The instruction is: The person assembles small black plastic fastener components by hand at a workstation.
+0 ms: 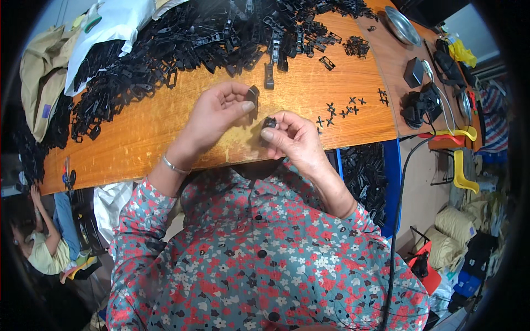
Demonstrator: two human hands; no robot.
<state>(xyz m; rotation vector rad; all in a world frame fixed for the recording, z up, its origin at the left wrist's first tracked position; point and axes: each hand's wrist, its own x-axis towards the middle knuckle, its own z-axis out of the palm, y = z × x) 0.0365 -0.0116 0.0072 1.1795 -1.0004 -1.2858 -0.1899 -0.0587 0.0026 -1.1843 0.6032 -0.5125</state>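
Left hand [221,109] pinches black flat piece [252,95]; right hand [296,139] pinches black plastic block [269,123] nearby. Likely assembly; joining calls for alignment.

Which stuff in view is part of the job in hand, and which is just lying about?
Likely in the job:
- black piece in the left hand
- dark part in the right hand
- heaped black parts
- small black crosses

Apparently just lying about:
- metal bowl
- black box
- yellow bag
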